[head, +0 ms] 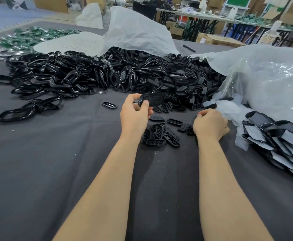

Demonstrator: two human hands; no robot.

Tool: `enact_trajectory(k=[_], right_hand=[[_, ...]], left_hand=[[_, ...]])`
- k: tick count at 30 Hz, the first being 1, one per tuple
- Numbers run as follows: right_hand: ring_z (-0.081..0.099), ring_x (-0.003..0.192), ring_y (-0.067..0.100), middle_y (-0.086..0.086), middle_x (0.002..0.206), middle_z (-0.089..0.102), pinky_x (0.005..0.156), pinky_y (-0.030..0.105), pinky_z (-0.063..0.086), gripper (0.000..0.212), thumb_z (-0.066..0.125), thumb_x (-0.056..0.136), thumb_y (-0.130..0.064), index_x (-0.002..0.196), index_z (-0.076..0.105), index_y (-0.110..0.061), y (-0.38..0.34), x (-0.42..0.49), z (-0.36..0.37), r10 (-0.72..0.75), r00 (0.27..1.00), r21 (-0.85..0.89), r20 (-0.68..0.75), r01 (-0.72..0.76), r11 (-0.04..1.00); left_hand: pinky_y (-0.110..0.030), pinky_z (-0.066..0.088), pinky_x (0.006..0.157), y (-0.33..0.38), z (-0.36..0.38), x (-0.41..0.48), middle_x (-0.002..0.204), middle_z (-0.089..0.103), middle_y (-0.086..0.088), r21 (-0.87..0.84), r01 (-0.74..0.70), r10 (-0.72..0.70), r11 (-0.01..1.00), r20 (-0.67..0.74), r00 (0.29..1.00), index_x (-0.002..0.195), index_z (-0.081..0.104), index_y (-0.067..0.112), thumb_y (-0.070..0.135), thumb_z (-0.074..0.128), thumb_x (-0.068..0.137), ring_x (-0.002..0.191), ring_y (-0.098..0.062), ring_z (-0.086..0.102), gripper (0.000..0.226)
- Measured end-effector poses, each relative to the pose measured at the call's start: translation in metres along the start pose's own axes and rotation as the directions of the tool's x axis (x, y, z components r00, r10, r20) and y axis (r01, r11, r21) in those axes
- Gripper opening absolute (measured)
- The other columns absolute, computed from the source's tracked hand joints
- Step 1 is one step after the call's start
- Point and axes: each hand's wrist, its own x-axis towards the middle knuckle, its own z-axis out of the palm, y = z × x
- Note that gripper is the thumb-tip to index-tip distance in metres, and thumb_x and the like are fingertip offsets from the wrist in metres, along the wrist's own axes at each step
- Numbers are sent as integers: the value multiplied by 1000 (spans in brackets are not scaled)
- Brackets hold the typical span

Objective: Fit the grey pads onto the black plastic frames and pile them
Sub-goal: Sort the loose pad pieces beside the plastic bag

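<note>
My left hand holds a black plastic frame with a dark pad in it, thumb and fingers curled round its left end, just above the table. My right hand rests on the dark cloth with its fingers curled under; whether it holds anything is hidden. Between my hands lies a small heap of loose grey pads. A large mound of empty black frames spreads across the back left, and a mound of pads sits behind my hands. Finished frames with pads are piled at the right.
The table wears a dark grey cloth. A clear plastic bag bulges at the right, a white sack lies over the back of the mounds. Green parts and a pen lie further back.
</note>
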Motion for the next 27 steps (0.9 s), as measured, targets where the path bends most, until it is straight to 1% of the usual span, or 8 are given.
enact_trajectory(k=[3, 6, 8, 11, 14, 20, 24, 27], right_hand=[[52, 112, 27, 8, 112, 63, 96, 38, 38, 19, 48, 98, -18, 108, 65, -15, -7, -6, -2, -124, 982, 234, -141, 155, 960], [58, 83, 8, -2, 93, 65, 76, 19, 48, 17, 49, 98, -17, 107, 64, -13, -22, -13, -5, -174, 971, 610, -166, 240, 755], [56, 64, 0, -4, 81, 63, 64, 15, 48, 14, 52, 96, -14, 107, 61, -13, -28, -16, -2, -123, 992, 780, -22, 94, 619], [57, 65, 4, 1, 77, 60, 62, 17, 49, 21, 51, 94, -1, 113, 58, -6, -34, -19, 5, -122, 950, 868, 287, -204, 452], [64, 76, 11, 1, 73, 62, 78, 26, 54, 17, 49, 94, 2, 102, 64, -2, -35, -19, 7, -160, 930, 848, 332, -220, 483], [66, 101, 27, 14, 107, 68, 79, 32, 57, 13, 53, 96, -8, 91, 61, -16, -39, -22, 7, -110, 939, 822, 325, -223, 524], [64, 88, 16, 1, 89, 67, 85, 32, 55, 8, 58, 94, -13, 92, 65, -17, -38, -24, 6, -105, 956, 805, 274, -168, 569], [52, 66, 4, -9, 72, 59, 73, 25, 50, 10, 61, 93, -16, 86, 64, -23, -34, -23, 5, -79, 974, 792, 211, -123, 597]], left_hand=[[-17, 52, 62, 0, 0, -1, 78, 66, -1, -4, 5, -5, 1000, 5, 1000, 96, 49, 30, 10, 53, 98, 58, 3, 62, 20], [-18, 52, 63, 0, 0, 0, 74, 65, 2, -3, 4, -4, 1000, 1, 1000, 92, 48, 32, 10, 53, 98, 58, 3, 62, 24], [-19, 52, 63, 0, 0, 1, 73, 66, 3, 0, 12, -12, 1000, 1, 1000, 92, 48, 33, 11, 53, 98, 58, 3, 62, 23], [-19, 51, 62, -1, 1, 1, 71, 66, 5, 2, 14, -14, 1000, -2, 1000, 90, 47, 34, 11, 54, 97, 57, 3, 62, 24], [-18, 50, 60, 0, 2, 1, 70, 66, 5, -5, 10, -10, 1000, -2, 1000, 89, 47, 34, 10, 54, 97, 56, 3, 62, 26], [-14, 49, 55, 1, 1, 2, 72, 65, 2, -8, 25, -25, 1000, -9, 1000, 88, 46, 33, 8, 52, 96, 54, 4, 61, 26], [-16, 50, 58, 0, 1, 1, 77, 66, -1, 16, 16, -16, 1000, 0, 1000, 88, 47, 32, 9, 52, 96, 56, 4, 62, 25], [-28, 56, 72, -4, 2, 1, 75, 67, 1, 88, -13, 10, 996, 33, 999, 89, 49, 31, 10, 51, 97, 59, 2, 64, 22]])
